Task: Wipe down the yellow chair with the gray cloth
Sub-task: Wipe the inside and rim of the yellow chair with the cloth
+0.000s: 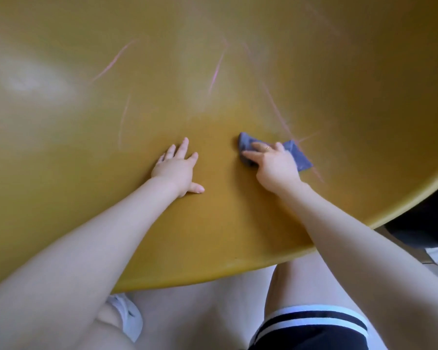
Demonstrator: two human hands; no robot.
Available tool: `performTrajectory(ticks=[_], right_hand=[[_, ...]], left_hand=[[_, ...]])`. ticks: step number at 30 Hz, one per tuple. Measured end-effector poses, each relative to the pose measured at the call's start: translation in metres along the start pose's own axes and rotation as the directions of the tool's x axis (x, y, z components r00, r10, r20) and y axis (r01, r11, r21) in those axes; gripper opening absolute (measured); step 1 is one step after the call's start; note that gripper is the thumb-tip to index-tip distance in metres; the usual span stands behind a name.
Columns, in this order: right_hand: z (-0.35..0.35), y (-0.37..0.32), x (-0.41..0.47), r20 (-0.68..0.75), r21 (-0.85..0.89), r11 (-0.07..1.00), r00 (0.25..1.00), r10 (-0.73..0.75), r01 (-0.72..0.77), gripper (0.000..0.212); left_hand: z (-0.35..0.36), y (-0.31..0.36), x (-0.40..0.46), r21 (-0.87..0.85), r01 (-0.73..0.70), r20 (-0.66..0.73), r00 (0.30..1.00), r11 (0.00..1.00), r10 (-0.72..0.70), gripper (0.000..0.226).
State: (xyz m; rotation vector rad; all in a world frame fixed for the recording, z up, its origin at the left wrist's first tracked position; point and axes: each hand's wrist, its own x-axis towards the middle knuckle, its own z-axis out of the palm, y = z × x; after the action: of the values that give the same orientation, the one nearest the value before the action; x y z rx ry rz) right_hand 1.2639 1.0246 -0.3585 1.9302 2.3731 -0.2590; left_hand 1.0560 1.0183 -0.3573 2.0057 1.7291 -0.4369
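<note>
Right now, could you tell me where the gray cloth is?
In the head view, the gray cloth lies on the yellow chair, right of centre, under the right hand.

You will find no text, label, brand, number or sign that can be read anywhere in this view. The smooth yellow plastic chair surface (213,223) carries only thin pinkish scratch lines, which form no letters. The folded gray cloth (297,155) and the dark shorts with white stripes (314,324) show no print either.

Mustard-yellow chair (213,72) with pinkish streaks; cloth (299,157) seemingly blue-gray.
</note>
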Motion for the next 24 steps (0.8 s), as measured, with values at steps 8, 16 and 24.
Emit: performTrajectory(ticks=[8,16,24], right_hand=[[-0.005,-0.002,-0.001,-0.005,-0.057,0.994,0.996,0.091,-0.091,0.049],[-0.001,-0.013,-0.06,0.212,-0.015,0.982,0.96,-0.183,0.191,0.057],[-0.005,0.013,-0.001,-0.009,-0.011,0.984,0.984,0.178,-0.179,0.052]], left_hand=[[0.012,0.012,-0.018,0.095,-0.203,0.035,0.979,0.975,0.2,0.073],[0.006,0.013,-0.022,0.218,-0.232,0.114,0.971,0.948,0.211,0.112],[0.016,0.008,-0.021,0.123,-0.229,0.123,0.969,0.966,0.214,0.114]])
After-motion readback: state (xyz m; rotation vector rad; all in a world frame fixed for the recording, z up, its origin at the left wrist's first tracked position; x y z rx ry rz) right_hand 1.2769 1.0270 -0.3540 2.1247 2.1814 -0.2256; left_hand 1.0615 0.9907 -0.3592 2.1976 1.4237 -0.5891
